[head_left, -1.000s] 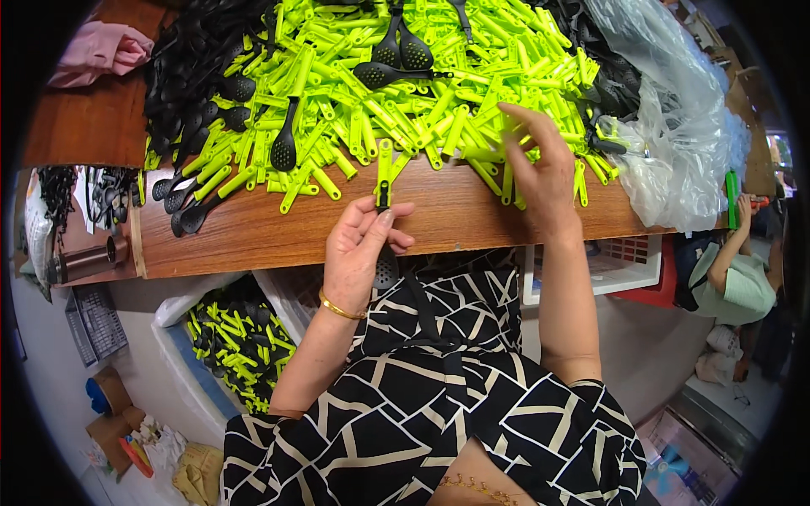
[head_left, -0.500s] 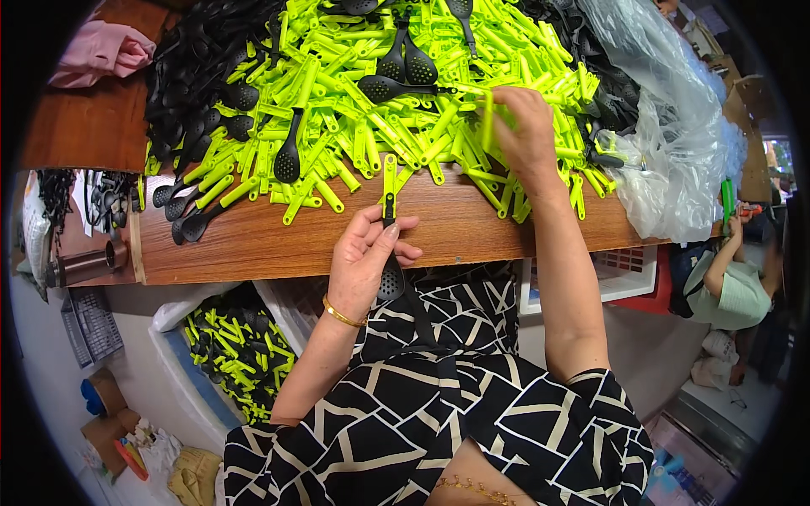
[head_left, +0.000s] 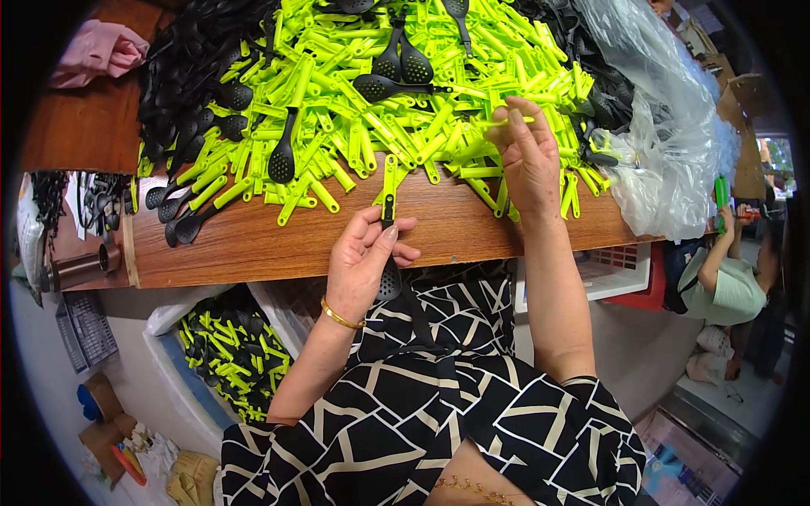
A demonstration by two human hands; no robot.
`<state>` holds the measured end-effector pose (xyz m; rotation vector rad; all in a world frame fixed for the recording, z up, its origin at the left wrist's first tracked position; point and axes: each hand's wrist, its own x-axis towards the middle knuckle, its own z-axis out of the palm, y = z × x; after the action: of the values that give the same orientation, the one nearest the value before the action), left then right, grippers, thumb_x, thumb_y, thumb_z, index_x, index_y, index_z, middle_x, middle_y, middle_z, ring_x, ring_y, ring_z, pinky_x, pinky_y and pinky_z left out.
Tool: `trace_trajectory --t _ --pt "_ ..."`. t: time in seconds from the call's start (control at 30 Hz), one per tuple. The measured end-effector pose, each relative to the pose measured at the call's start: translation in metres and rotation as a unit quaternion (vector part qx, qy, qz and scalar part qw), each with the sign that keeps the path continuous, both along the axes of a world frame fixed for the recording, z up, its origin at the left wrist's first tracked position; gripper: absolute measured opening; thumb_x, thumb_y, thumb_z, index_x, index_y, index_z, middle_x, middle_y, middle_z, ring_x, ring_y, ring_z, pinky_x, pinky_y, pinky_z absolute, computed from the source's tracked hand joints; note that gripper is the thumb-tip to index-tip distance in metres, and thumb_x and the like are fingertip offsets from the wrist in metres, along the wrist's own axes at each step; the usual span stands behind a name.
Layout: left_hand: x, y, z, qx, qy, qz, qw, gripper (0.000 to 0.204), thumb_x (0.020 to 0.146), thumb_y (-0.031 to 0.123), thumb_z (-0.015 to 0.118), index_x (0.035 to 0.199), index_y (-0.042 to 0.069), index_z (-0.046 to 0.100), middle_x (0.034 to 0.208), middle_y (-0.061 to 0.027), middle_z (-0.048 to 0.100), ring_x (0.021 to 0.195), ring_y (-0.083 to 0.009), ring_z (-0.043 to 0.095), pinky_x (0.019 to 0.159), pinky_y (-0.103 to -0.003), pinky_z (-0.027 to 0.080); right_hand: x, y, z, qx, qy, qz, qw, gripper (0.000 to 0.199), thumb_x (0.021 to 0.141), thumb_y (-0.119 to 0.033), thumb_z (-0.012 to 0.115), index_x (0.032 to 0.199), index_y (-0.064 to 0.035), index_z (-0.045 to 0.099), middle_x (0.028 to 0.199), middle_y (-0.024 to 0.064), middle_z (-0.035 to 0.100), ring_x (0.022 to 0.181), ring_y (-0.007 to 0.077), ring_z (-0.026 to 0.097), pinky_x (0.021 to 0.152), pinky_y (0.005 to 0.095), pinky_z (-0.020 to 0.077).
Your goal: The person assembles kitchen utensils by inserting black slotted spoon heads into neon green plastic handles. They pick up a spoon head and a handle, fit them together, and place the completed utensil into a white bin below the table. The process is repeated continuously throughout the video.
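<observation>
My left hand (head_left: 353, 266) is closed round the shaft of a black perforated spoon (head_left: 390, 283), over the table's near edge. A lime-green handle piece (head_left: 390, 179) sits at the upper end of the spoon and points away from me. My right hand (head_left: 533, 164) is raised over the right part of the heap, palm turned partly inward. Its fingertips pinch another lime-green handle piece (head_left: 498, 124), seen nearly edge-on. Below and beyond both hands spreads a large heap of lime-green handles (head_left: 363, 139). Several black perforated spoons lie on it, one of them a spoon (head_left: 283, 158) pointing toward me.
Black spoon heads (head_left: 181, 84) are piled at the far left of the wooden table (head_left: 337, 240). Clear plastic sheeting (head_left: 666, 160) covers the right end. A bin (head_left: 156, 325) of green-and-black pieces stands below left, a white crate (head_left: 645, 274) below right. Another person (head_left: 721, 282) works at far right.
My right hand has turned palm-inward and drawn slightly toward me, and the green handle in it has swung from upright to nearly level. My left hand keeps its hold on the spoon.
</observation>
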<state>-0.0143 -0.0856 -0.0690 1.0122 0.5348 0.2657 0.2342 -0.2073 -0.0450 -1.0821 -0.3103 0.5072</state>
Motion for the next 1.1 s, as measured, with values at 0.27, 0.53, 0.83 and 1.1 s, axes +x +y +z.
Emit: trace_trajectory --t 0.27,0.53,0.83,1.1 --pt "-0.001 0.000 0.001 0.006 -0.002 0.000 1.000 0.031 0.109 0.013 0.059 0.137 0.001 0.054 0.126 -0.0180 0.072 0.088 -0.0181 0.075 0.078 -0.029 0.059 0.011 -0.008 0.005 -0.263 -0.305 0.001 0.915 0.030 0.102 -0.013 0.064 0.131 -0.0072 0.066 0.116 0.0055 0.072 0.104 0.0173 0.065 0.096 0.0334 0.0483" --pt "0.000 0.000 0.002 0.011 0.009 -0.001 1.000 0.032 0.109 0.013 0.059 0.138 0.001 0.055 0.126 -0.0182 0.072 0.088 -0.0182 0.075 0.077 -0.029 0.059 0.058 0.030 0.008 -0.414 -0.664 -0.076 0.618 0.020 0.088 -0.017 0.078 0.108 -0.0157 0.077 0.109 0.0035 0.075 0.106 0.0271 0.065 0.093 0.0430 0.0478" --pt "-0.001 -0.002 -0.001 0.010 -0.007 0.007 1.000 0.030 0.108 0.010 0.059 0.135 0.001 0.052 0.125 -0.0201 0.072 0.086 -0.0194 0.076 0.076 -0.029 0.060 0.055 0.004 0.011 -0.339 -0.470 -0.048 0.814 0.025 0.099 -0.022 0.073 0.116 -0.0045 0.077 0.109 0.0073 0.079 0.105 0.0202 0.071 0.096 0.0357 0.0520" --pt "-0.001 -0.002 -0.003 0.004 -0.011 0.000 1.000 0.030 0.108 0.011 0.058 0.137 0.002 0.053 0.126 -0.0193 0.072 0.087 -0.0190 0.075 0.077 -0.029 0.060 0.012 -0.005 0.029 -0.195 -0.210 0.104 0.952 0.031 0.102 -0.016 0.070 0.129 -0.0023 0.073 0.118 0.0045 0.077 0.109 0.0143 0.070 0.099 0.0305 0.0515"
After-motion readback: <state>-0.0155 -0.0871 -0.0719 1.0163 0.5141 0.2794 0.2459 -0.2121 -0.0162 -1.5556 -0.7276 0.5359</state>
